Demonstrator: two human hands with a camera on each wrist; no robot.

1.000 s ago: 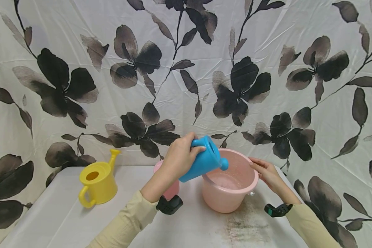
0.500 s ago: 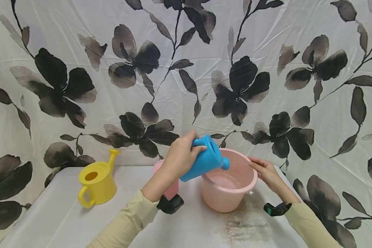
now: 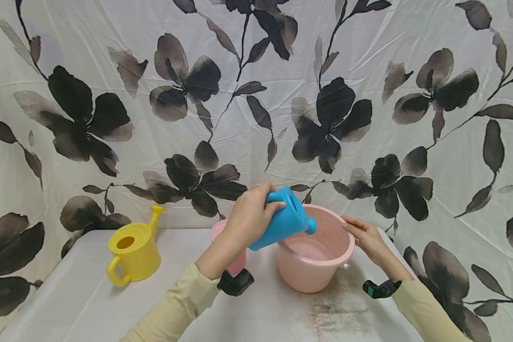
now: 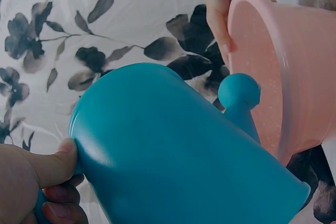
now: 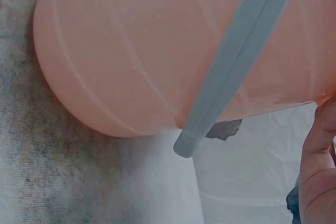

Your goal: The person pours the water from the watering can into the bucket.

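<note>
My left hand [image 3: 250, 213] grips the handle of a blue watering can [image 3: 278, 225], thumb on top. The can hangs tilted, its round-ended spout [image 3: 309, 225] over the left part of a pink bucket's opening. The bucket [image 3: 308, 273] stands upright on the table. At its right rim is my right hand [image 3: 369, 240], holding the edge between thumb and fingers. No water stream shows from the spout. In the left wrist view the can's side [image 4: 173, 145] fills the middle. A grey handle [image 5: 236, 61] crosses the bucket's side in the right wrist view.
A yellow watering can [image 3: 134, 256] stands at the left of the white table [image 3: 98, 313]. Behind my left forearm is a partly hidden pink container [image 3: 238, 262]. Dark smudges [image 3: 337, 313] mark the tabletop before the bucket. A flower-patterned cloth [image 3: 248, 118] hangs behind.
Almost nothing differs. The whole head view has shifted very slightly; the blue watering can stays tilted over the bucket and both hands keep their places.
</note>
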